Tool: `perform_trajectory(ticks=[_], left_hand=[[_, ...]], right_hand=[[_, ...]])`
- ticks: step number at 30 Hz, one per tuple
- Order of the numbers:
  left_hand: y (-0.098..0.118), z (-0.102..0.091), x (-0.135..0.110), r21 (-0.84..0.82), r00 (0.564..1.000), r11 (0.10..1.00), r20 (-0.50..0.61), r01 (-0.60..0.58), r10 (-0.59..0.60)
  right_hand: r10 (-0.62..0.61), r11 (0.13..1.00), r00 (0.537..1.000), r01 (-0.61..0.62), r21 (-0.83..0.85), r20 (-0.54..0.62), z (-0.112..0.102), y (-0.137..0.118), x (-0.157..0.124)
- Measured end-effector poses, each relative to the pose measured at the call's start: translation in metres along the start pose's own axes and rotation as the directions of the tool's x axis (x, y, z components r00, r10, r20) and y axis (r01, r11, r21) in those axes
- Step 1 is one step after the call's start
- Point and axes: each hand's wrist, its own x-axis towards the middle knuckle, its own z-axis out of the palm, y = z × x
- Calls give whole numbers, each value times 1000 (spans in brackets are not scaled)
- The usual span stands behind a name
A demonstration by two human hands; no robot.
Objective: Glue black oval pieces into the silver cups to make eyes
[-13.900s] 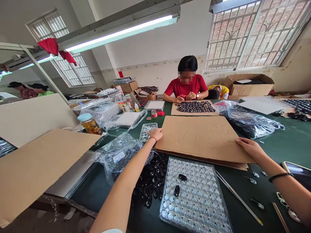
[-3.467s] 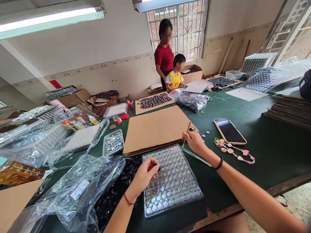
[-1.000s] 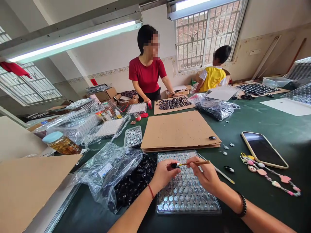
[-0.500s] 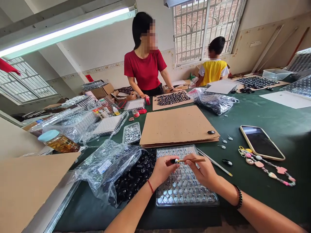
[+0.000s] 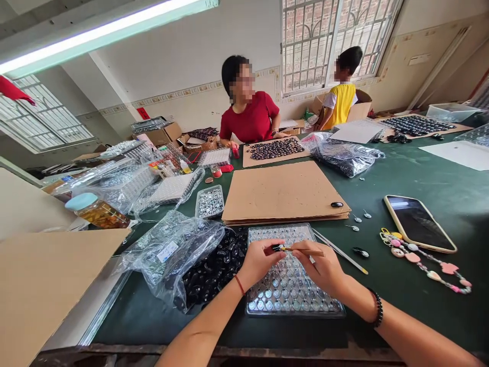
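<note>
Between the thumb and fingers of my left hand [image 5: 263, 260] is a small glossy black piece [image 5: 277, 247] with a silvery spot. My right hand [image 5: 317, 265] pinches a thin brown wooden stick [image 5: 307, 252], its tip touching or very close to the black piece. Both hands are over a clear plastic tray [image 5: 296, 306] filled with rows of round silvery discs. Left of the tray, many black pieces [image 5: 214, 272] spill from a clear plastic bag [image 5: 164, 255].
Behind the tray lies a cardboard stack [image 5: 282, 191], beside a container of small metal parts [image 5: 210, 201]. To the right are a thin white stick [image 5: 344, 252], a phone [image 5: 420, 223] and a beaded strap [image 5: 420, 267]. A person in red [image 5: 250, 120] is across the table [image 5: 428, 316].
The person in red has lowered their body behind the table. My view has shifted slightly. My hands keep the black piece and wooden stick together over the tray.
</note>
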Motion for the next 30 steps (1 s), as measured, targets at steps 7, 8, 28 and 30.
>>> perform_trajectory(ticks=[7,8,28,30], left_hand=[[-2,2,-1,22,1000,1000,-24,-19,20],[-2,2,-1,25,999,999,-26,-24,24],[8,11,-9,29,996,998,66,-60,58],[12,13,-13,38,996,998,83,-46,43]], right_hand=[[-16,1000,1000,16,-9,12,2,1,-1],[-12,1000,1000,12,-13,16,2,1,-1],[515,627,842,-497,599,160,5,12,13],[562,475,785,-566,674,262,5,15,17]])
